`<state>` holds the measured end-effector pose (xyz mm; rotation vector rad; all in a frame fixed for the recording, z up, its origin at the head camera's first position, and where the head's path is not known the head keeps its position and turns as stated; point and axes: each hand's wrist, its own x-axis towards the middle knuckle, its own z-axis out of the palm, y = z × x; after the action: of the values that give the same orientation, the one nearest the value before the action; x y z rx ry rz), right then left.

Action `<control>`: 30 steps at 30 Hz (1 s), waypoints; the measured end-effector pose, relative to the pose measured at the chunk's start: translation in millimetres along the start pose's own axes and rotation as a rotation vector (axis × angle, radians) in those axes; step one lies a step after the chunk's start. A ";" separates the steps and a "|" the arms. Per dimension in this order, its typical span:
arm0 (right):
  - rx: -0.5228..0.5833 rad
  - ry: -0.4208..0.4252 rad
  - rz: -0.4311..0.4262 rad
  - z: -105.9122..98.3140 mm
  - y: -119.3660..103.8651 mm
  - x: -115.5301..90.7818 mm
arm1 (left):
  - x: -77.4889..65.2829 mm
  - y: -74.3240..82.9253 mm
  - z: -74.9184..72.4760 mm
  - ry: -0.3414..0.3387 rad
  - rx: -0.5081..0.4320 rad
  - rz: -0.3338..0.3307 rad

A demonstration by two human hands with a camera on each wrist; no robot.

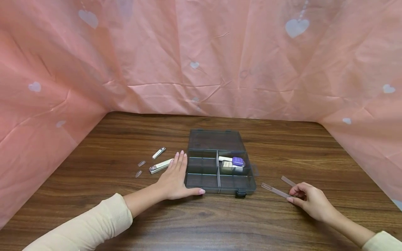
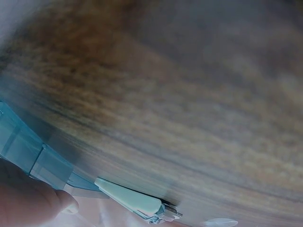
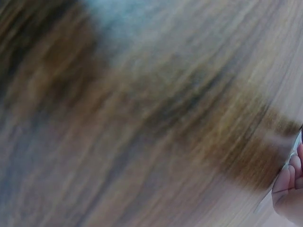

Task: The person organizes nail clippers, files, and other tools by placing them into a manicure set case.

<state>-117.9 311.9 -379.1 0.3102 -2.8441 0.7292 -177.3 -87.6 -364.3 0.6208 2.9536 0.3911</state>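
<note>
A translucent dark grey compartment box (image 1: 202, 181) lies with its lid (image 1: 215, 139) folded back. My left hand (image 1: 176, 177) rests along its left side, fingers straight and thumb at the front edge. In its back right compartment lie a purple nail polish bottle (image 1: 238, 161) and a cream one (image 1: 227, 166). Near my left fingers is a large nail clipper (image 1: 161, 166), also in the left wrist view, where a light green clipper lever (image 2: 130, 196) shows. My right hand (image 1: 314, 202) pinches the near clear plastic strip (image 1: 273, 190) by its end; another clear strip (image 1: 288, 181) lies just behind, reaching the fingers.
A smaller nail clipper (image 1: 158, 152) and two clear false nail tips (image 1: 141, 163) lie on the wooden table (image 1: 125, 139) left of the box. A black latch (image 1: 240, 194) juts from the box's front. A pink curtain (image 1: 213, 69) surrounds the table's back and sides.
</note>
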 end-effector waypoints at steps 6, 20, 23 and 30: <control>-0.015 0.015 -0.007 1.9 -0.8 0.3 | 0.0 0.0 0.2 0.005 0.001 0.004; -0.026 -0.009 -0.032 -0.6 -8.1 5.8 | 0.4 -0.2 1.3 0.022 -0.014 0.014; -0.021 0.023 -0.064 1.7 -8.5 5.3 | 0.3 0.0 0.8 0.021 -0.010 0.015; -0.023 0.081 -0.124 3.1 -10.5 10.5 | -0.3 0.5 -0.4 0.023 -0.014 0.018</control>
<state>-125.8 299.8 -374.5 0.4388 -2.7268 0.6681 -176.9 -87.4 -363.8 0.6462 2.9659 0.4230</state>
